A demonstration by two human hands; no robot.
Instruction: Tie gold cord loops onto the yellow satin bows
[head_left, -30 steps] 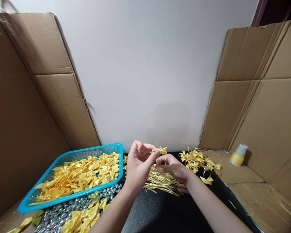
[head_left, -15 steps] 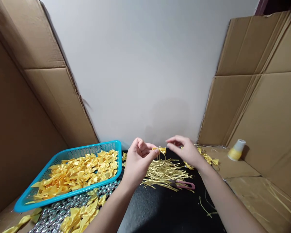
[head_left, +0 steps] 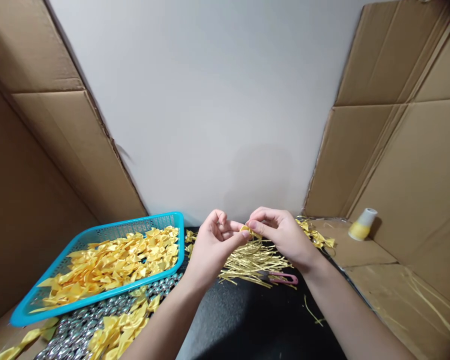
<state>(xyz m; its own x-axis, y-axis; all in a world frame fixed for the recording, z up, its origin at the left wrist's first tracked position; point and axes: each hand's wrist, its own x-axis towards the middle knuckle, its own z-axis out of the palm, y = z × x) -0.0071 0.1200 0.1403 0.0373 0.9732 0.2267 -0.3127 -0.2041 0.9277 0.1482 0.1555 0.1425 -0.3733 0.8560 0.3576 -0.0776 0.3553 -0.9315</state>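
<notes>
**One yellow bow (head_left: 244, 228) between two sets of fingertips**

From where I stand, the left hand (head_left: 218, 242) has the bow in a narrow pinch, thumb against finger; the right hand (head_left: 281, 232) meets it from the other side, though whether it grips or merely touches I cannot tell; the bow's long axis seems to run crosswise, hand to hand, mostly hidden; neither hand is clearly nearer; gold strips (head_left: 249, 264) lie below.

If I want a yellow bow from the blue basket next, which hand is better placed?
Probably the left hand: it is nearer the blue basket, while the right hand is farther across, nearer the pink handle. Both are at a small yellow bow, though.
</notes>
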